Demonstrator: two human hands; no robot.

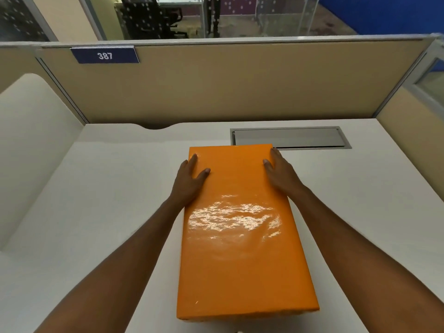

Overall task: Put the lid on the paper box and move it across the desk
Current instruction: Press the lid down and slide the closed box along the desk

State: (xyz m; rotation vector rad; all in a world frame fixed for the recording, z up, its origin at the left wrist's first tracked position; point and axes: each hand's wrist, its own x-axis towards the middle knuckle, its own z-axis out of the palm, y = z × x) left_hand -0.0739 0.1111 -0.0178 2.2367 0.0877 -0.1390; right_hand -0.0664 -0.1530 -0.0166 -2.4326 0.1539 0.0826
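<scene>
A glossy orange paper box [240, 236] lies lengthwise on the white desk [108, 212], its lid covering the top so the inside is hidden. My left hand [189, 181] clasps the far left edge of the lid, thumb resting on top and fingers along the side. On the far right edge my right hand [280, 173] does the same, thumb on top. Both forearms run along the box's long sides.
A grey metal cable hatch [300, 138] is set into the desk just behind the box's far right corner. Beige partition walls [216, 87] close the desk at the back and right; a curved white panel [28, 140] stands at the left.
</scene>
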